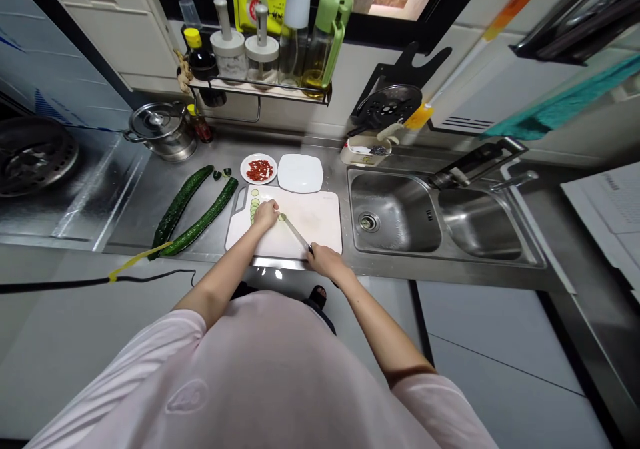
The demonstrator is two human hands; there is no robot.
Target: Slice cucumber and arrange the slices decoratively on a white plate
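A white cutting board (320, 222) lies on the steel counter in front of me. My right hand (326, 262) is closed around the handle of a knife (297, 232), whose blade points up and left over the board. At the blade's tip is a single cucumber slice (283, 217). My left hand (266, 215) is over the board's left part, fingers bent and together; whatever they may hold is hidden. Beside it, a row of cucumber slices (255, 204) runs along the board's left side. Two whole cucumbers (186, 199) (207, 216) lie left of the board, with cut-off cucumber ends (217, 174) near them.
Behind the board stand a plate of chopped red pieces (261, 169) and a white square plate (301, 173). A double sink (400, 216) is to the right. A lidded pot (163, 132) stands back left, below a shelf (260, 88) of bottles and jars. A stove burner (35, 152) is far left.
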